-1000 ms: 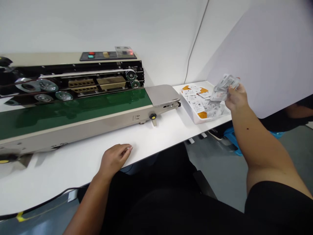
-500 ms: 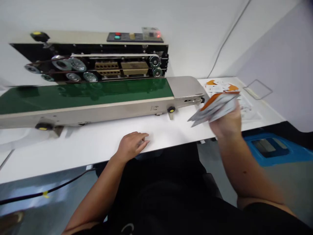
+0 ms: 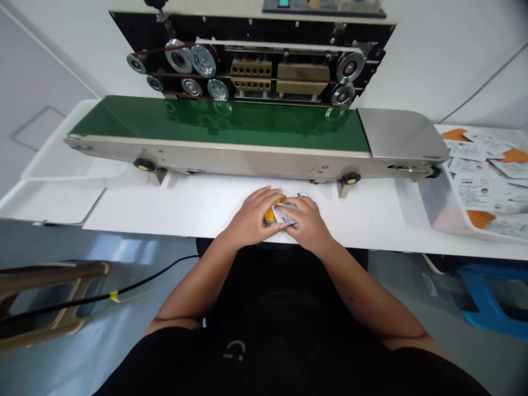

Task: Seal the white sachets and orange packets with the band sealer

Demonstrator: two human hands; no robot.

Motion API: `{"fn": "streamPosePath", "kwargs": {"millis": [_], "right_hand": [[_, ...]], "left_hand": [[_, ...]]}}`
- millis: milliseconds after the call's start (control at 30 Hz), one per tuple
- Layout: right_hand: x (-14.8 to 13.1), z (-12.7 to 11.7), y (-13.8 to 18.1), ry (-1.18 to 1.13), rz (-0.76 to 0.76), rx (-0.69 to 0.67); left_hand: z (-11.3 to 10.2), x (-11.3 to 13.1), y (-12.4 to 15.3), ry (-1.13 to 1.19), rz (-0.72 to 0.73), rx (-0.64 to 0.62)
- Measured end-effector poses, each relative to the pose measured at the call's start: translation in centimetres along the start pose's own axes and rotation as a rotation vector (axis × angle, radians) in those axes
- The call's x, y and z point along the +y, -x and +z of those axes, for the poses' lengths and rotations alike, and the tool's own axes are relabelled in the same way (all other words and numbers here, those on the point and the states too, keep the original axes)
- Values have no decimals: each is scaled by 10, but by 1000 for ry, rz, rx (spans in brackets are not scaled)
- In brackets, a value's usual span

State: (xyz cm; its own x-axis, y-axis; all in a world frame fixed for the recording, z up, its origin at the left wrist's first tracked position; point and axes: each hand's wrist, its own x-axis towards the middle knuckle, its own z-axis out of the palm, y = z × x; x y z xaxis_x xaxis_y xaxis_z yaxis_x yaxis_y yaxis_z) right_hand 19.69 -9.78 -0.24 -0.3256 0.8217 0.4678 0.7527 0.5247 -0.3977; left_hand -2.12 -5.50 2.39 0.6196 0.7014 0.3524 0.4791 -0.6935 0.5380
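Note:
Between my two hands, at the front edge of the white table, lies a small stack of flat orange-and-white pouches (image 3: 287, 213). My left hand (image 3: 251, 219) curls round the stack's left side, its thumb along the near edge. From the right, my right hand (image 3: 308, 224) grips the same pouches, fingers bent over the top. Both palms hide much of the stack, so I cannot tell how many pouches it has. Just behind the hands stands a band sealing machine with a green conveyor belt (image 3: 231, 124).
At the right, a translucent bin (image 3: 447, 212) holds several more pouches. Another white tray (image 3: 49, 165) stands left of the conveyor. Metal wheels (image 3: 204, 60) and brass blocks (image 3: 303, 78) sit above the belt. A blue stool (image 3: 482, 297) and a black cable (image 3: 165, 275) are below the table.
My right hand has brought the pouches from beside the bin to the table in front of me. My left hand, empty before, now holds them too. The view has turned right and down.

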Motion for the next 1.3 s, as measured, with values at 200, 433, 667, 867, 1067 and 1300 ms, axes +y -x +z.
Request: {"fn": "streamPosePath", "kwargs": {"millis": [200, 433, 667, 867, 1067, 1300], "right_hand": [[7, -9, 0, -163, 47, -7], [9, -8, 4, -178, 110, 179], [-5, -36, -1, -180, 249, 525], [43, -136, -57, -514, 443, 659], [119, -197, -122, -641, 679, 414], [153, -181, -169, -748, 812, 315]], "left_hand": [[10, -5, -2, -17, -50, -29], [8, -7, 0, 60, -21, 180], [2, -6, 8, 27, 18, 362], [1, -8, 9, 7, 30, 354], [1, -9, 7, 9, 38, 374], [-1, -7, 8, 32, 9, 342]]}}
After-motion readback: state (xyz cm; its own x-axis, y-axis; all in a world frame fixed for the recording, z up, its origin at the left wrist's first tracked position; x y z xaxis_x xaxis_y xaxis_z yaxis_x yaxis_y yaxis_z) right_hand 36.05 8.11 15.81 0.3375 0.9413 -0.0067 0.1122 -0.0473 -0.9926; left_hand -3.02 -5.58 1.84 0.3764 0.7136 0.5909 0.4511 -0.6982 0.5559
